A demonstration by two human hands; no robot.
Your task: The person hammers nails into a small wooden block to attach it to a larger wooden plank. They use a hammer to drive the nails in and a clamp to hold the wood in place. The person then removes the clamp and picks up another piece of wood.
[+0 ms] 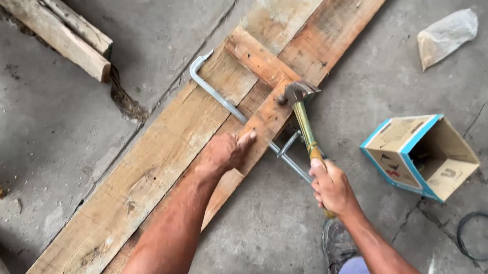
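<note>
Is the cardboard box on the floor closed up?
No, the blue-edged cardboard box lies on its side on the concrete floor with its flaps spread and its dark inside showing.

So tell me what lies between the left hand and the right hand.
In the head view, a grey metal clamp bar crosses the gap between the left hand, pressed on the short cross board, and the right hand gripping the hammer.

Rough, weathered wooden planks (155,165); smooth steel bar clamp (218,97); metal-headed hammer (303,115) with glossy yellow shaft; matt cardboard box (419,154); cracked concrete floor (271,237).
</note>
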